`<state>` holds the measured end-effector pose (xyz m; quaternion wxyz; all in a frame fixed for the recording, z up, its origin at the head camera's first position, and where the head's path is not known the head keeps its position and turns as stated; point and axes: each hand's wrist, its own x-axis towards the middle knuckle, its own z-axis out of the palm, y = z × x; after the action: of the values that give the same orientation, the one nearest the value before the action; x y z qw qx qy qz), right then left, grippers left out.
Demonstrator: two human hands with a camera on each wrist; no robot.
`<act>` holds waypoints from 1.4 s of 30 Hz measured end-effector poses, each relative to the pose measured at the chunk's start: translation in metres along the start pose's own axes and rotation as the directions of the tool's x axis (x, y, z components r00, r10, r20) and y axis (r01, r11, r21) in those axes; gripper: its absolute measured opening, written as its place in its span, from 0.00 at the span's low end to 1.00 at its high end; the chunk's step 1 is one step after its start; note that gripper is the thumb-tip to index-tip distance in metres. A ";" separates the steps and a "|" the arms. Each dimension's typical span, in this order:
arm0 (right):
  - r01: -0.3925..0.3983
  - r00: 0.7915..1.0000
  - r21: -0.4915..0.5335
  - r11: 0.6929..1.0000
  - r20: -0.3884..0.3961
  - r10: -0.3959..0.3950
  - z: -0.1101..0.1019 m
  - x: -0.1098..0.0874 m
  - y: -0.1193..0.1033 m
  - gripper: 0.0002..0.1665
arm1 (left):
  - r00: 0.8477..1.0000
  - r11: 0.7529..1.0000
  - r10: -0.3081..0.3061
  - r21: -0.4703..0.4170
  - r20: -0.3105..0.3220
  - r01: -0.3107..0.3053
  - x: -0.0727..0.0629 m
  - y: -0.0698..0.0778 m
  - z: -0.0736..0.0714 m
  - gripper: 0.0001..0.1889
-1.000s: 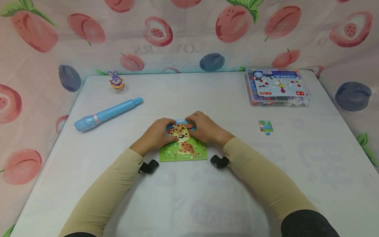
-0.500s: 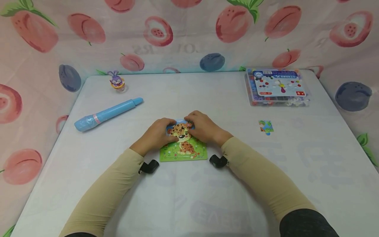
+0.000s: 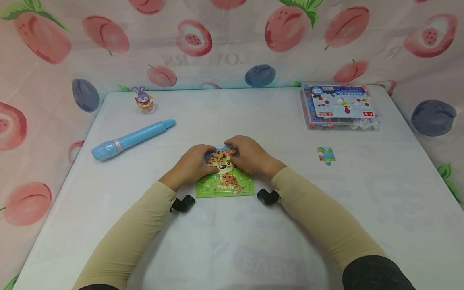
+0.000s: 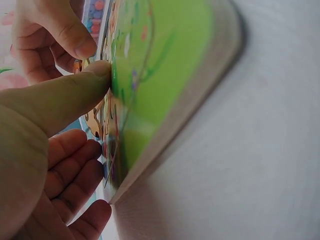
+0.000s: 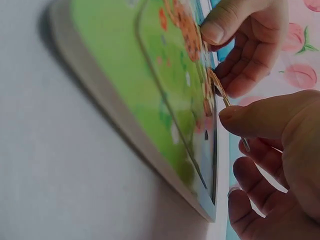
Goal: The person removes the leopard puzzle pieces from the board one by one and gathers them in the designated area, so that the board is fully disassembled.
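Observation:
A jigsaw puzzle (image 3: 208,187) showing a cartoon leopard on green grass lies flat in a tray at the table's middle. My left hand (image 3: 190,166) holds it at the left, thumb on the picture and fingers along the edge, as the left wrist view shows. Between thumb and index finger, my right hand (image 3: 251,156) pinches a thin puzzle piece (image 5: 223,94), tilted up from the board at the upper right. From the head view, the right fingers hide most of that piece. Farther right lies a loose blue-and-green puzzle piece (image 3: 326,156).
A light-blue wand-like tube (image 3: 132,139) lies at the left. Behind it stands a small purple rabbit-eared figure (image 3: 143,100). A clear plastic box (image 3: 340,106) of colourful beads or parts sits at the back right. Fruit-printed cloth (image 3: 224,40) hangs behind the white table.
My right hand has shifted slightly left and away from me, and the pinched piece now shows lifted at the puzzle's upper right. My left hand stays in place.

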<state>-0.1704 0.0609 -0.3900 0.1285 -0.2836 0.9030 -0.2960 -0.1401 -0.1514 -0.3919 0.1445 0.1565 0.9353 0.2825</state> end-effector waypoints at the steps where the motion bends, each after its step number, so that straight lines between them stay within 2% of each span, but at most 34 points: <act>1: -0.008 1.000 0.006 1.000 0.001 0.008 -0.001 -0.001 0.000 0.28 | 1.000 1.000 -0.001 0.000 0.001 0.001 0.000 0.000 0.000 0.35; 9: -0.054 0.998 0.018 0.998 -0.013 0.054 -0.016 -0.011 0.009 0.29 | 1.000 1.000 -0.020 0.001 0.008 0.020 0.000 0.001 0.000 0.36; 17: -0.148 0.989 -0.005 0.989 -0.016 0.148 -0.034 -0.032 0.025 0.28 | 1.000 1.000 -0.020 0.013 0.004 0.020 -0.001 0.002 -0.002 0.36; 19: -0.150 0.988 -0.005 0.989 -0.022 0.150 -0.039 -0.036 0.030 0.28 | 1.000 1.000 -0.019 0.014 0.001 0.019 -0.001 0.002 -0.002 0.36; 24: -0.158 0.987 -0.015 0.987 -0.041 0.157 -0.052 -0.046 0.045 0.27 | 1.000 1.000 -0.023 0.011 0.004 0.023 0.000 0.001 0.000 0.36; 31: -0.207 0.977 -0.032 0.978 -0.062 0.205 -0.066 -0.068 0.067 0.26 | 1.000 1.000 -0.028 0.010 0.008 0.028 0.000 0.002 0.001 0.36; 42: -0.296 0.954 -0.040 0.954 -0.065 0.293 -0.085 -0.105 0.103 0.27 | 1.000 1.000 -0.020 0.012 0.005 0.020 -0.001 0.003 0.000 0.36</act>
<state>-0.1646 0.2306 -0.3790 0.1379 -0.1401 0.9456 -0.2594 -0.1383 -0.1495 -0.3901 0.1488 0.1487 0.9382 0.2750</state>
